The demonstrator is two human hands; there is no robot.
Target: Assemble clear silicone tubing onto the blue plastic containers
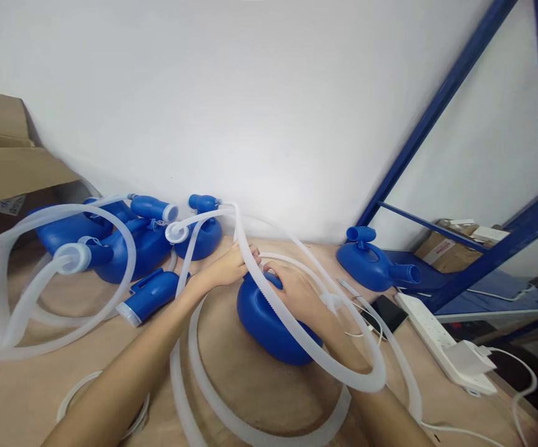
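A blue plastic urinal bottle (264,329) lies in front of me on the table. My right hand (292,288) is closed over its top, fingers curled by the handle. My left hand (232,267) meets it at the bottle's far end, fingertips pinched together near the mouth. What those fingertips hold is partly hidden behind a translucent corrugated hose (287,323), which loops across the bottle and over my right forearm. Farther back, another blue bottle (206,239) stands by the wall with a hose end cap (176,233) beside it.
At left, several blue bottles (133,251) with coiled hoses stand by a cardboard box (17,167). A loose blue funnel piece (152,295) lies nearer. To the right are another bottle (366,267), a phone (387,313), a white power strip (427,329) and a blue metal rack (437,105).
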